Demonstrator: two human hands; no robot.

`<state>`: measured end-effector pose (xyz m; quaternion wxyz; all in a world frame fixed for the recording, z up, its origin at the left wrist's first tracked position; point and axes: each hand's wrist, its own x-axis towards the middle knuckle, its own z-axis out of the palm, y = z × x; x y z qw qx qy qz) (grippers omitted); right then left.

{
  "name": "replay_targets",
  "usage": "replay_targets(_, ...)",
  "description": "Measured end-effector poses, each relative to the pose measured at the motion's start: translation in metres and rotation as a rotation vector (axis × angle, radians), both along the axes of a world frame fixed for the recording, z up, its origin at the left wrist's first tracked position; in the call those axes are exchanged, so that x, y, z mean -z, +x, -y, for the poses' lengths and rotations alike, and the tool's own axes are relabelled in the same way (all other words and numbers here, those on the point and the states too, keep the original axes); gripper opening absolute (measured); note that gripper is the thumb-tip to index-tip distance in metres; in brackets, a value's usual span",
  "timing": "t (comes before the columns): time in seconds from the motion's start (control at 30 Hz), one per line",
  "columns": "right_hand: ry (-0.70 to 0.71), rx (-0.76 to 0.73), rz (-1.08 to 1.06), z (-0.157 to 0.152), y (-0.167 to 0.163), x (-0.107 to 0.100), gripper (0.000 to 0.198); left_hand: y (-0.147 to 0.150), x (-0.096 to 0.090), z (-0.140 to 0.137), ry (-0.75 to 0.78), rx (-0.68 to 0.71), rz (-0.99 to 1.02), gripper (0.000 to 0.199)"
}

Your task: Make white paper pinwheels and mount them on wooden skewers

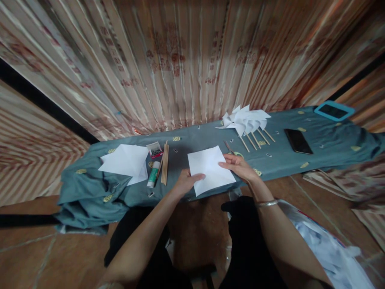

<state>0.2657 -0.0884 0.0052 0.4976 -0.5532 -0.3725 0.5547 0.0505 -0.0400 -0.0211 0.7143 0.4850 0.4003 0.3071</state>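
Observation:
A square sheet of white paper (pixel 209 168) is held between my two hands over the front part of the cloth-covered table. My left hand (pixel 188 181) grips its left edge, the thumb on top and the fingers hidden beneath. At the right edge, my right hand (pixel 237 165) pinches the paper with its thumb on the upper face. Just behind my right hand lies a pair of scissors (pixel 229 147), their handles partly covered by the hand. Left of the paper are several wooden sticks (pixel 165 166), a green and white glue stick (pixel 153 175) and a small open box of pins (pixel 155 150).
A stack of white paper sheets (pixel 126 160) lies at the left. Several white paper pinwheels (pixel 245 119) on sticks rest at the back right, near a black phone (pixel 298 141) and a blue-framed device (pixel 334 110). A bag of white scraps (pixel 323 245) stands on the floor.

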Motion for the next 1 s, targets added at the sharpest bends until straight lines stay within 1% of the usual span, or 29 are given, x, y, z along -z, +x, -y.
replay_targets(0.1, -0.008, 0.022, 0.070, -0.001, 0.004, 0.005, 0.043, 0.000, -0.001, 0.003, -0.016, -0.089, 0.047, 0.043)
replay_targets(0.17, 0.017, 0.119, 0.176, -0.002, 0.012, 0.010, 0.046, 0.001, -0.002, 0.003, -0.014, -0.160, 0.069, 0.045)
replay_targets(0.2, 0.045, 0.190, 0.265, -0.001, 0.018, 0.013, 0.047, 0.002, -0.001, 0.002, -0.013, -0.194, 0.072, 0.045)
replay_targets(0.27, 0.103, 0.321, 0.542, 0.000, 0.030, 0.020, 0.045, 0.002, -0.001, -0.001, -0.008, -0.259, 0.051, 0.042)
replay_targets(0.33, 0.104, 0.397, 0.902, 0.003, 0.040, 0.027, 0.040, 0.002, 0.001, -0.005, 0.014, -0.299, 0.009, 0.039)
replay_targets(0.37, 0.101, 0.399, 1.039, 0.004, 0.043, 0.030, 0.040, 0.001, 0.003, -0.006, 0.031, -0.305, -0.010, 0.038)
replay_targets(0.43, 0.104, 0.362, 1.205, 0.006, 0.046, 0.038, 0.041, 0.000, 0.005, -0.009, 0.069, -0.303, -0.037, 0.036)
replay_targets(0.53, 0.127, 0.327, 1.274, 0.005, 0.046, 0.048, 0.041, -0.002, 0.008, -0.010, 0.106, -0.301, -0.056, 0.033)
replay_targets(0.63, 0.148, 0.350, 1.234, 0.003, 0.045, 0.056, 0.038, -0.003, 0.009, -0.011, 0.118, -0.304, -0.059, 0.031)
replay_targets(0.7, 0.135, 0.342, 1.208, 0.001, 0.044, 0.057, 0.037, -0.004, 0.009, -0.013, 0.115, -0.306, -0.060, 0.031)
replay_targets(0.8, 0.087, 0.313, 1.194, 0.001, 0.042, 0.055, 0.038, -0.005, 0.009, -0.014, 0.110, -0.309, -0.057, 0.032)
replay_targets(0.9, 0.055, 0.315, 1.191, 0.002, 0.037, 0.048, 0.039, -0.007, 0.008, -0.015, 0.131, -0.309, -0.037, 0.035)
replay_targets(1.0, -0.038, 0.285, 1.309, 0.003, 0.029, 0.038, 0.039, -0.007, 0.007, -0.017, 0.153, -0.325, -0.036, 0.038)
